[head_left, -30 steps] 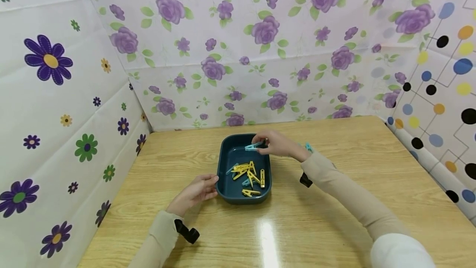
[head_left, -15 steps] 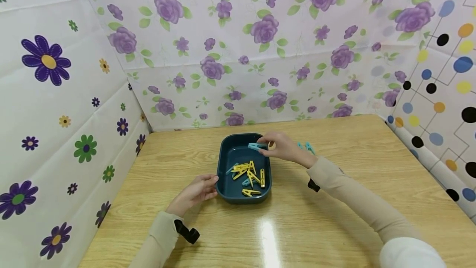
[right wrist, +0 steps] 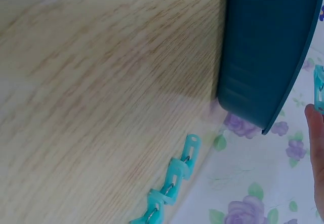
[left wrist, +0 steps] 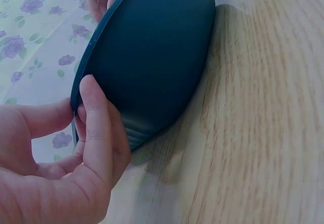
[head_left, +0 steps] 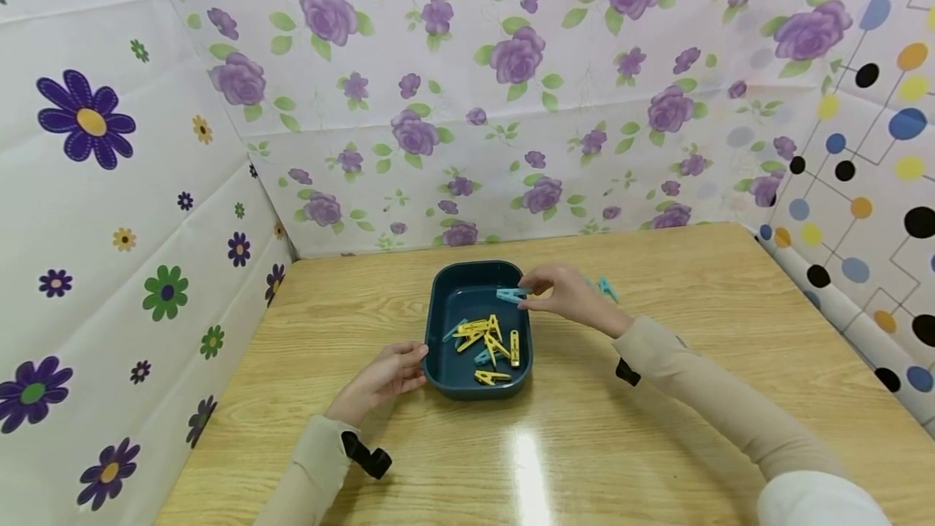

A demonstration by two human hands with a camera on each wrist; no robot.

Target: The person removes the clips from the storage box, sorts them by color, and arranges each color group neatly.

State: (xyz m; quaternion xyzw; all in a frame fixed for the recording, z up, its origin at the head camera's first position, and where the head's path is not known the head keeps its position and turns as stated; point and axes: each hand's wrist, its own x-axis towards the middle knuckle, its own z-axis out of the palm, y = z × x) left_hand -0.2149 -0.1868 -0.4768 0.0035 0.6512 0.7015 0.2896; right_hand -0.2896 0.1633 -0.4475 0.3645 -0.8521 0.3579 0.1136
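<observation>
A dark blue plastic basin (head_left: 478, 393) stands on the table. My left hand (head_left: 387, 380) pinches its left rim between thumb and fingers, as the left wrist view shows. Over the basin's right rim, my right hand (head_left: 573, 299) pinches a light blue clothespin (head_left: 511, 295) by its handle end, tip pointing left. Several yellow clothespins (head_left: 493, 347) lie in a loose heap in the near half of the basin. A few blue clothespins (head_left: 484, 357) are partly covered by them. At the right wrist view's edge, only a fingertip and part of the held clothespin (right wrist: 319, 89) show.
Behind my right hand, more light blue clothespins (head_left: 606, 289) lie on the wooden table (head_left: 701, 299); the right wrist view shows them linked in a row (right wrist: 174, 178). Flowered cloth (head_left: 438, 136) hangs at the back, with patterned sheets at both sides.
My right hand has drawn back a little to the right with the blue clothespin, from inside the basin to over its right rim. The left hand stays on the rim.
</observation>
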